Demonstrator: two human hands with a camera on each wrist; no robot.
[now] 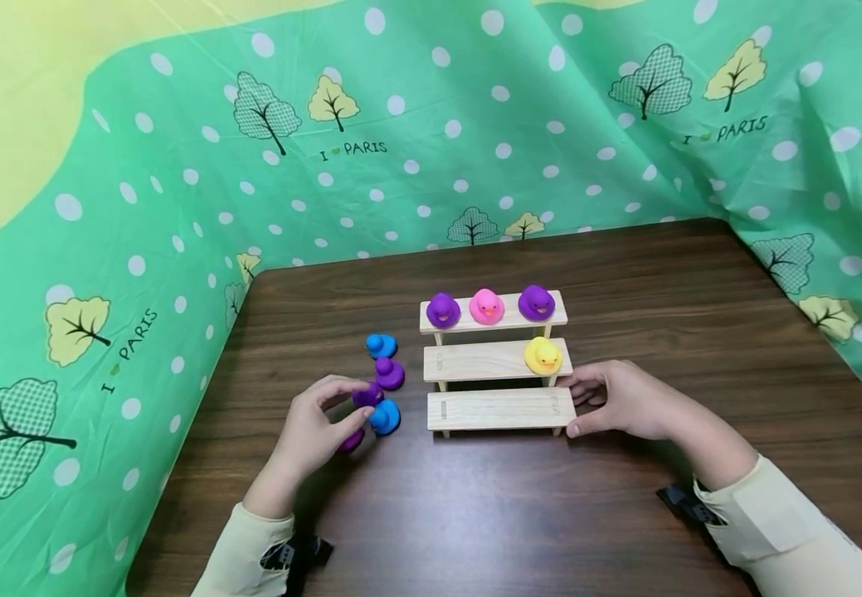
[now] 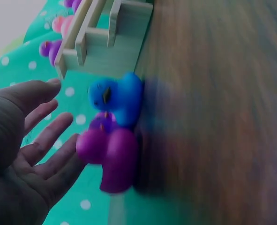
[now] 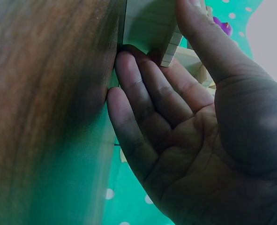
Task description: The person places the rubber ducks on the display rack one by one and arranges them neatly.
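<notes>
My left hand (image 1: 314,427) hovers at a loose cluster of rubber ducks, thumb and fingers spread apart. Nearest it are a purple duck (image 1: 367,395), a blue duck (image 1: 386,417) and another purple duck (image 1: 351,440), partly hidden by the thumb. In the left wrist view the palm faces a purple duck (image 2: 119,161) and a blue duck (image 2: 126,98), with nothing held. At the right end of a three-step wooden stand (image 1: 490,410), my right hand (image 1: 625,402) rests with its fingertips and thumb against the lower shelf. Its fingers (image 3: 150,89) look fairly straight beside the stand.
On the top shelf sit a purple duck (image 1: 443,310), a pink duck (image 1: 486,307) and another purple duck (image 1: 537,303). A yellow duck (image 1: 544,356) stands at the middle shelf's right end. Farther back are a purple duck (image 1: 390,374) and a blue duck (image 1: 381,345) on the dark table (image 1: 468,514).
</notes>
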